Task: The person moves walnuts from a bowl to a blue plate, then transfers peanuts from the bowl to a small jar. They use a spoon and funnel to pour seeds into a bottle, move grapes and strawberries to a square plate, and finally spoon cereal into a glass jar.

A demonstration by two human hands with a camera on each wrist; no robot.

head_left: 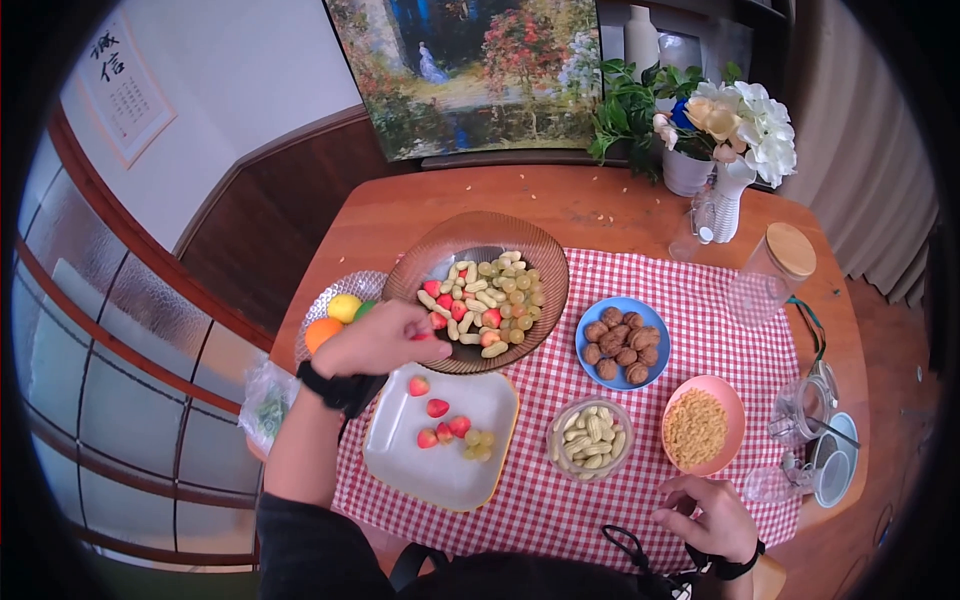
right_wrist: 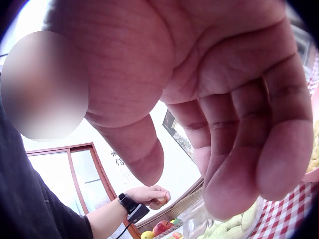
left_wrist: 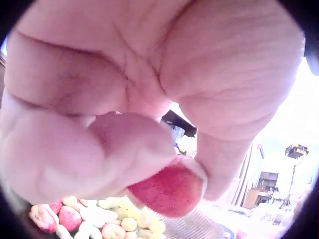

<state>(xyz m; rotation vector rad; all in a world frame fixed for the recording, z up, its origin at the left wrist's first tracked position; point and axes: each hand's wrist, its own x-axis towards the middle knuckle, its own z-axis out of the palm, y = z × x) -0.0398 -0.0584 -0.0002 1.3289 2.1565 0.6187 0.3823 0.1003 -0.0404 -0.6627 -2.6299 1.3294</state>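
Observation:
My left hand (head_left: 375, 338) pinches a strawberry (left_wrist: 172, 191) between thumb and fingers at the near left rim of a large ribbed glass bowl (head_left: 540, 240). Peanuts (head_left: 465, 300), green grapes (head_left: 520, 295) and more strawberries (head_left: 458, 310) fill that bowl. Below the hand lies a white square tray (head_left: 400, 475) with several strawberries (head_left: 437, 408) and a few grapes (head_left: 480, 445) on it. My right hand (head_left: 715, 515) hovers over the near right of the table, its fingers loosely bent and holding nothing, close to a pink bowl (head_left: 737, 415) of small yellow pieces.
A blue plate (head_left: 655, 318) of walnuts and a clear tub (head_left: 553, 455) of peanuts stand mid-table on the checked cloth (head_left: 690, 290). At right are a wooden-lidded jar (head_left: 770, 275) and glassware (head_left: 800, 410). A fruit dish (head_left: 315, 315) stands left; flowers (head_left: 750, 120) stand behind.

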